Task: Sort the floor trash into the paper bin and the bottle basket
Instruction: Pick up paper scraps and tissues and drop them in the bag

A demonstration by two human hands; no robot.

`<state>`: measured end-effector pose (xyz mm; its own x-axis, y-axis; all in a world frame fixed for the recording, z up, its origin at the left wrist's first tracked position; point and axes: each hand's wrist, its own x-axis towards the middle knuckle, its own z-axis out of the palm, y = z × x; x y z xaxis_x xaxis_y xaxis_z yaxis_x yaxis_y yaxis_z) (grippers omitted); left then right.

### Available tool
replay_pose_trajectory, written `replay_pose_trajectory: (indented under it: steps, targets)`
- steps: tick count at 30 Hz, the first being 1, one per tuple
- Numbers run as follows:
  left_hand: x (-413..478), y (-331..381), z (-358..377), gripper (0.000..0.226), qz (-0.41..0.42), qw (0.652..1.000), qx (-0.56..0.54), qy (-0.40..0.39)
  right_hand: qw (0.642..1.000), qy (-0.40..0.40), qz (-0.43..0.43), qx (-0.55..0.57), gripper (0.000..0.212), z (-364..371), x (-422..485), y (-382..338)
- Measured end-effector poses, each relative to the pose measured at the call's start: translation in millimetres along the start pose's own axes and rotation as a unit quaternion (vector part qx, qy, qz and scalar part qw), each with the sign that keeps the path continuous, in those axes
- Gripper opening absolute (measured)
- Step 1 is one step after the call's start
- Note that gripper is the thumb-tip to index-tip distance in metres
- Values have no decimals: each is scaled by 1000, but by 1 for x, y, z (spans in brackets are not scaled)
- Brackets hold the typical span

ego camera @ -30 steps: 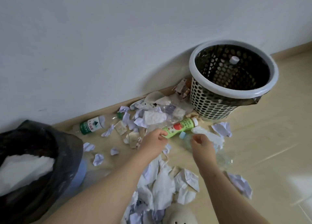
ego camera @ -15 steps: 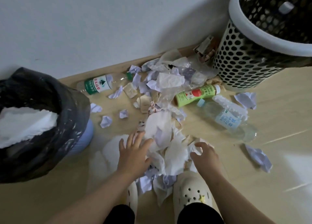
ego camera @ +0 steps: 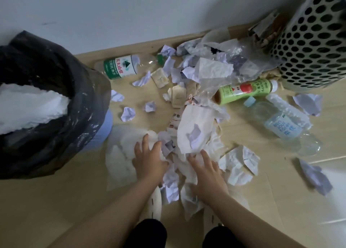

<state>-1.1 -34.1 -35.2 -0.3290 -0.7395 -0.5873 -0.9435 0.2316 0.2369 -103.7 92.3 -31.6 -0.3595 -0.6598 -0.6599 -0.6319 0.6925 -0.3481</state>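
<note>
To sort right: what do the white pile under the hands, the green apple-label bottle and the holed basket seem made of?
White pile: paper or tissue, matte, creased, with torn edges. Green bottle: probably plastic under a glossy printed sleeve. Holed basket: looks like moulded plastic, pale and smooth, with regular round holes.

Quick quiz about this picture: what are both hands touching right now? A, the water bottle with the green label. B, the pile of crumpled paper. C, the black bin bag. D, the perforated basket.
B: the left hand and the right hand both lie with fingers spread on the crumpled paper pile on the floor, just ahead of the person's feet.
</note>
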Motion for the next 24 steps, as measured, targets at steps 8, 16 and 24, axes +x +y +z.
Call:
replay_pose_trajectory:
  steps: [8,16,24]
  targets:
    - [14,20,-17,39,165,960,-222,35,933,247,79,249,29,-39,21,-3]
    - [30,-13,-22,83,-129,984,-111,57,915,300,83,255,47,-50,17,-22]
    - [13,-6,0,65,-45,964,-259,38,988,118,-103,-3,55,-21,16,-42]
